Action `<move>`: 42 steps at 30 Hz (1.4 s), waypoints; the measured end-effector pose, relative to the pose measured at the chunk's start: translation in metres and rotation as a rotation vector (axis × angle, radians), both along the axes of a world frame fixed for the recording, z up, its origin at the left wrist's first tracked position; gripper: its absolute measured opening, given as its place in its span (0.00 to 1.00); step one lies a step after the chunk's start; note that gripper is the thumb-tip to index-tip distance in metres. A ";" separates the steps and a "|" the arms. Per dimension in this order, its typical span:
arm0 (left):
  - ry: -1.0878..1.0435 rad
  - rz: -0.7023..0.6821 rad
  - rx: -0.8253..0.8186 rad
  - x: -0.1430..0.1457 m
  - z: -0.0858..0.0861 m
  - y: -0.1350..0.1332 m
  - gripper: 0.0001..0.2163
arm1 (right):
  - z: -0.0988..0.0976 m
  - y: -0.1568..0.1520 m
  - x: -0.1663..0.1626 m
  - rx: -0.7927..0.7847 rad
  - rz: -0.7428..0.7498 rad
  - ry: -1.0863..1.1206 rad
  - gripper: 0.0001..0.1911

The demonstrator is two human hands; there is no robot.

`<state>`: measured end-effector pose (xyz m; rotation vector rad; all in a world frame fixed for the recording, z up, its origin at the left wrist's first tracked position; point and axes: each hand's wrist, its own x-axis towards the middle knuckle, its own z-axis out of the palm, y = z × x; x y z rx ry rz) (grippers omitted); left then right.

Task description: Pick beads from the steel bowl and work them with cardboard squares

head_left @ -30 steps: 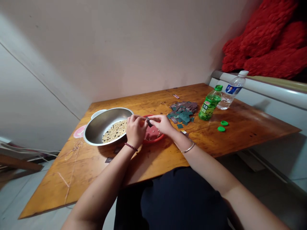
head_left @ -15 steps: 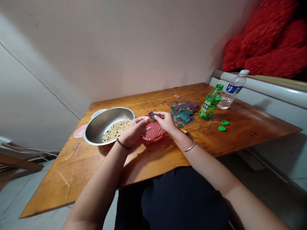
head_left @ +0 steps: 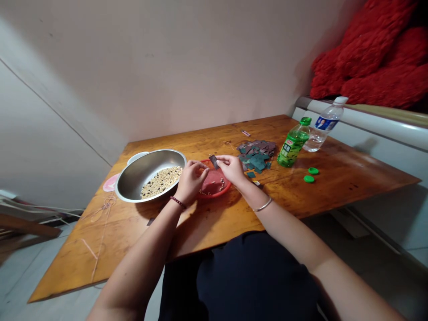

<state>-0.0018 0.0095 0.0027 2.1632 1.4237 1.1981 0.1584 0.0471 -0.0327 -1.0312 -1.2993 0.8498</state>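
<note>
My right hand (head_left: 232, 170) pinches a small dark card piece (head_left: 213, 161) above a shallow red dish (head_left: 214, 183) that holds a few pale beads. My left hand (head_left: 190, 179) is curled at the dish's left rim, fingers pinched together on something too small to make out. Just left of it stands a steel bowl (head_left: 133, 178) with pale beads (head_left: 162, 180) in its bottom. A heap of green and brown card pieces (head_left: 257, 156) lies right of my right hand.
On the wooden table (head_left: 337, 174) are a green bottle (head_left: 294, 143), a clear water bottle (head_left: 323, 125), two green caps (head_left: 310, 174), a pink lid (head_left: 109, 183) and loose string (head_left: 100, 214). A red plush blanket (head_left: 371, 58) lies on the ledge at right.
My right hand lifted the dark piece up and slightly right. My left hand opened over the dish, then drew back left and curled again.
</note>
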 end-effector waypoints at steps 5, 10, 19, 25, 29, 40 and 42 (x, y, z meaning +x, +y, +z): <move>-0.097 -0.031 -0.086 0.003 0.005 -0.004 0.12 | 0.000 -0.001 0.000 0.000 -0.012 -0.014 0.11; -0.457 -0.276 -0.565 0.001 0.018 -0.010 0.16 | 0.000 -0.001 0.001 0.002 -0.009 -0.022 0.11; -0.737 -0.415 -0.715 -0.002 0.017 -0.011 0.15 | 0.002 -0.001 0.001 -0.009 -0.022 -0.030 0.11; -0.780 -0.440 -0.729 -0.003 0.017 -0.010 0.14 | 0.004 -0.002 0.001 -0.012 -0.028 -0.036 0.11; -0.731 -0.352 -0.649 -0.001 0.024 -0.013 0.14 | 0.004 -0.002 0.001 -0.010 -0.033 -0.032 0.11; -0.317 0.288 0.142 -0.028 0.041 -0.004 0.14 | 0.000 -0.001 0.000 0.000 -0.032 -0.030 0.11; -0.273 0.361 0.179 -0.036 0.041 0.000 0.15 | 0.000 -0.001 0.000 -0.003 -0.042 -0.037 0.11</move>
